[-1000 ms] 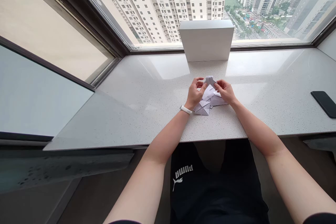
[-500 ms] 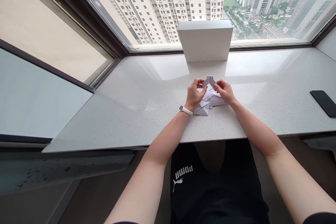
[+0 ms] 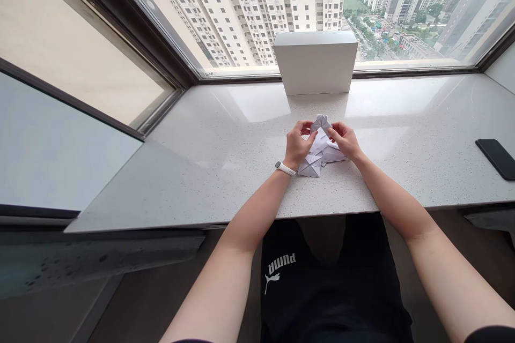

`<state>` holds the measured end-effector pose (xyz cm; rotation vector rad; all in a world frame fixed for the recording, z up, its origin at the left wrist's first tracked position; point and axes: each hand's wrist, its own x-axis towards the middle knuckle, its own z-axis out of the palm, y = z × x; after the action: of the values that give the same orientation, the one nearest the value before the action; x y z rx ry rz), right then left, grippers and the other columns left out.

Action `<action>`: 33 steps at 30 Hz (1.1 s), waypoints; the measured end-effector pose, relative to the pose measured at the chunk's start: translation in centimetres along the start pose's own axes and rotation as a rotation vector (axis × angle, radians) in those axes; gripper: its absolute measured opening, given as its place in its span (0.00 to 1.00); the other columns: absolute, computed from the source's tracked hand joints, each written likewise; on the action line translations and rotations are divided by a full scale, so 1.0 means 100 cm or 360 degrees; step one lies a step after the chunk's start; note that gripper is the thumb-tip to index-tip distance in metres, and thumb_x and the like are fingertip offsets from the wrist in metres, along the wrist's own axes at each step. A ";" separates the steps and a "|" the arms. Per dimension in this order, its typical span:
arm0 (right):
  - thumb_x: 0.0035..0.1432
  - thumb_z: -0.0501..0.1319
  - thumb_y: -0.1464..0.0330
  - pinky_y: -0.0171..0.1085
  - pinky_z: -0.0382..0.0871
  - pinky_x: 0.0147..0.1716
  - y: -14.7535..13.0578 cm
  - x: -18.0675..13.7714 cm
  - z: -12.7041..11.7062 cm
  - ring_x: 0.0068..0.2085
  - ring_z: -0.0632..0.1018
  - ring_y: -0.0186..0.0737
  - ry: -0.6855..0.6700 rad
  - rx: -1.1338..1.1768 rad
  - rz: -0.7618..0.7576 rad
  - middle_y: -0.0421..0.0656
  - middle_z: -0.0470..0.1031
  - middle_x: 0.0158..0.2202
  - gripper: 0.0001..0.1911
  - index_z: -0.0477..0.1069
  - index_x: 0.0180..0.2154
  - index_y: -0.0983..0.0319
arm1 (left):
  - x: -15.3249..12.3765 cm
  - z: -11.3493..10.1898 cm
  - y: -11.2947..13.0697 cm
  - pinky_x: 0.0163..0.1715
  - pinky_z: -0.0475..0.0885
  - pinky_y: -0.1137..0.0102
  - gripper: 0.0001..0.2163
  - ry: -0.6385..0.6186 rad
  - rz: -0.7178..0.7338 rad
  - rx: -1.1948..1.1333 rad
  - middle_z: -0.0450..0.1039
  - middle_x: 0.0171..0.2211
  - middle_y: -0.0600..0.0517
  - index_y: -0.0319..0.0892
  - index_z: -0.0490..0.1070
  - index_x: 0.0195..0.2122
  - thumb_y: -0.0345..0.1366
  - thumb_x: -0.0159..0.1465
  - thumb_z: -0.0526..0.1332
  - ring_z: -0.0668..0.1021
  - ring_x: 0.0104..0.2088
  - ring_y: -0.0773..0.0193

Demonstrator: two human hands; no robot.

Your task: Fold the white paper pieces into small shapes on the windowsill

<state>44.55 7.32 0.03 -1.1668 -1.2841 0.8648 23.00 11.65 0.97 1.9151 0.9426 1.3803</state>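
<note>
shifted to show more creases than a second ago on the folded paper [image 3: 322, 121], pinched at its sides by left hand [image 3: 298, 144] and right hand [image 3: 346, 141], just beyond the paper pile [image 3: 333, 155].

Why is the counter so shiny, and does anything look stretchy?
Head view: window light probably makes the glare patches on the counter; head view: the front of the white box looks dimmer than its top; head view: the left arm and right arm look stretched near the bottom, the folded paper fairly sharp.

Left grip [image 3: 298, 144] and right grip [image 3: 346, 140] pinch, forearms [image 3: 259, 206] angled inward.
</note>
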 end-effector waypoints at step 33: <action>0.57 0.82 0.71 0.50 0.91 0.52 0.019 0.129 -0.175 0.40 0.88 0.48 0.0808 -0.0998 0.0599 0.48 0.87 0.39 0.12 0.81 0.36 0.59 | 0.027 -0.008 -0.057 0.45 0.83 0.61 0.17 0.0277 -0.0407 0.0013 0.86 0.44 0.44 0.48 0.75 0.46 0.55 0.83 0.70 0.86 0.42 0.55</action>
<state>63.73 17.31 3.01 -2.0216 -0.9373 0.3688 21.63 17.21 -1.88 1.6323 1.2317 1.4053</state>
